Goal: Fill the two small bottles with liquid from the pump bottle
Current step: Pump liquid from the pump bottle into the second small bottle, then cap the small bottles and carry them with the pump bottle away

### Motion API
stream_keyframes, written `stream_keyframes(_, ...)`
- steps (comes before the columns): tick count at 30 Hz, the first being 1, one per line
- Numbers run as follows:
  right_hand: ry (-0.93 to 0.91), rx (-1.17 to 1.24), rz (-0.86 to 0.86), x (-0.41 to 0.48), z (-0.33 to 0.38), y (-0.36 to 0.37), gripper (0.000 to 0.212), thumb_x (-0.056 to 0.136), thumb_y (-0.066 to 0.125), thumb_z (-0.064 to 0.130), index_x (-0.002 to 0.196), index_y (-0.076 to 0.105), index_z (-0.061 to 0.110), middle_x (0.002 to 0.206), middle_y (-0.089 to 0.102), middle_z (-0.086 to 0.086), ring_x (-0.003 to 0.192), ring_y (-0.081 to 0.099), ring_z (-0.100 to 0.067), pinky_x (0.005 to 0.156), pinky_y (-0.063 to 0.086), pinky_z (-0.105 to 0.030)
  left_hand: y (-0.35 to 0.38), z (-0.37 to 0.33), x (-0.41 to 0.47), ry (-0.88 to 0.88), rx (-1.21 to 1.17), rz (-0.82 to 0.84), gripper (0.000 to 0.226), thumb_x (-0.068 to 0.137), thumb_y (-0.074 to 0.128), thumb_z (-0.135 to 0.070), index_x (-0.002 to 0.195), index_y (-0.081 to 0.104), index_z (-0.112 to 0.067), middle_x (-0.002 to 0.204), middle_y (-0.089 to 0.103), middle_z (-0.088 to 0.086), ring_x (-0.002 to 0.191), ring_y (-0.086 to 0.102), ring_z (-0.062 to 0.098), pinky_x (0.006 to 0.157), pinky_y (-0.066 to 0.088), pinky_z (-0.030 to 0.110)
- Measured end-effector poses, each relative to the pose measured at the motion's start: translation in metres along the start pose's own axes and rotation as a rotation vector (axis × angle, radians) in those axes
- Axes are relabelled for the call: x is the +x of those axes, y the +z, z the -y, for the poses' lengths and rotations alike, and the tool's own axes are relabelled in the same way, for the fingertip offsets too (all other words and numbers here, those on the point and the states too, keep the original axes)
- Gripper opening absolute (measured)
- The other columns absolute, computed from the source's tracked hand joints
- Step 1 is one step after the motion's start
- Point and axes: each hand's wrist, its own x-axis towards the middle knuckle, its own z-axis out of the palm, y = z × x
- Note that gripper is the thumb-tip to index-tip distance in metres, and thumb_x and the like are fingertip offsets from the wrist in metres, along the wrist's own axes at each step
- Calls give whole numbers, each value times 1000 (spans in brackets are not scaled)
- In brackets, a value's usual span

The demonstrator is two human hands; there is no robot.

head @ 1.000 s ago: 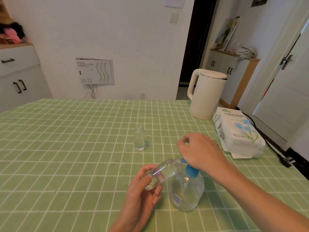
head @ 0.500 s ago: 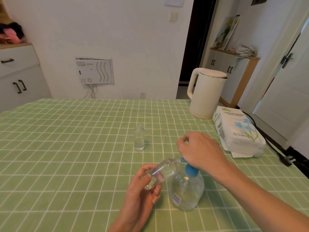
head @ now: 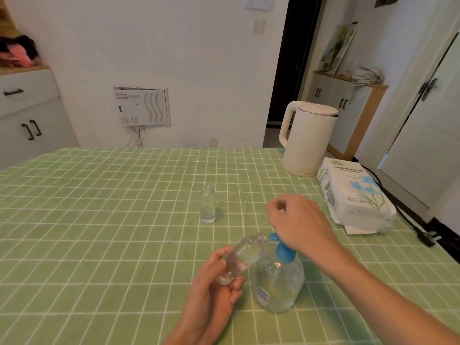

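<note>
A clear pump bottle point(head: 277, 282) with a blue pump head stands on the green checked tablecloth near me. My right hand point(head: 297, 224) rests on top of the pump head, fingers curled, covering most of it. My left hand point(head: 214, 292) holds a small clear bottle point(head: 242, 257) tilted, its open mouth up against the blue nozzle. A second small clear bottle point(head: 207, 205) stands upright further back on the table, with a little liquid at its bottom.
A cream electric kettle point(head: 307, 138) stands at the back right of the table point(head: 99, 220). A pack of tissue paper point(head: 353, 192) lies beside it near the right edge, with a black cable point(head: 413, 225) trailing off.
Both hands and the bottles stay almost where they were. The right hand sits slightly lower on the pump head.
</note>
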Motion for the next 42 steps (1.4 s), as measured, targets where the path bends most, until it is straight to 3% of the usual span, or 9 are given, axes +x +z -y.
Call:
stream_keyframes(5, -4, 139, -23, 2, -2, -4, 40, 94, 49, 37, 66, 58, 11, 49, 52, -2, 47, 45, -16, 56, 50, -35, 2, 1, -3, -74, -113, 21, 52, 71, 79, -9, 120, 63, 1, 106, 64, 18, 67, 53, 23, 46, 44, 27)
stream_keyframes(8, -5, 301, -33, 6, -8, -11, 38, 99, 52, 35, 90, 73, 5, 43, 36, 7, 44, 35, -11, 55, 41, -29, 3, -1, -5, -91, -174, 59, 66, 64, 89, -7, 126, 69, 4, 105, 69, 21, 74, 58, 26, 51, 51, 29)
stream_keyframes(10, -22, 409, -55, 4, -12, -24, 32, 100, 54, 36, 98, 78, 15, 44, 49, 2, 41, 42, -8, 56, 42, -28, 2, -1, -7, -95, -208, 57, 64, 68, 83, -4, 130, 67, 3, 104, 69, 23, 76, 64, 28, 53, 55, 31)
stream_keyframes(12, -40, 468, -83, 2, -18, -39, 24, 100, 56, 38, 99, 79, 32, 75, 75, -1, 65, 69, -11, 70, 52, -25, -2, -2, -6, -97, -228, 57, 65, 61, 91, -3, 124, 71, 3, 106, 70, 23, 80, 69, 31, 57, 58, 33)
stream_keyframes(14, -39, 494, -112, 0, -29, -51, 21, 98, 58, 38, 98, 79, 37, 90, 78, 7, 90, 71, -12, 83, 55, -27, -4, -2, -5, -86, -213, 78, 72, 52, 99, -6, 119, 75, 1, 113, 70, 21, 87, 71, 30, 63, 60, 34)
stream_keyframes(21, -109, 467, -91, -21, -56, -63, 18, 98, 60, 32, 99, 78, 36, 99, 71, 34, 99, 62, 16, 90, 47, -17, 1, -2, -4, 22, 13, 117, 78, 51, 104, -29, 121, 77, -9, 113, 75, 9, 95, 70, 19, 81, 57, 32)
stream_keyframes(29, -452, 302, 174, -47, -3, -53, 47, 78, 63, 74, 116, 69, 46, 128, 57, 35, 125, 48, 14, 104, 37, -22, 19, -4, -8, 101, 159, 109, 86, 48, 104, -38, 124, 75, -10, 110, 74, 7, 94, 67, 17, 84, 42, 37)
stream_keyframes(36, -488, 356, 211, -51, 19, -46, 19, 78, 75, 58, 85, 79, 41, 123, 61, 34, 120, 51, 12, 103, 35, -28, 19, -14, -23, 157, 235, 217, 58, 79, 89, -26, 131, 69, -5, 117, 78, 6, 109, 73, 14, 92, 56, 27)
stream_keyframes(42, -481, 385, 249, -60, 24, -36, 47, 67, 69, 77, 96, 76, 41, 125, 59, 36, 120, 49, 16, 102, 35, -28, 13, -7, -30, 141, 184, 278, 67, 76, 92, -23, 133, 66, 2, 134, 70, 16, 121, 69, 22, 99, 54, 30)
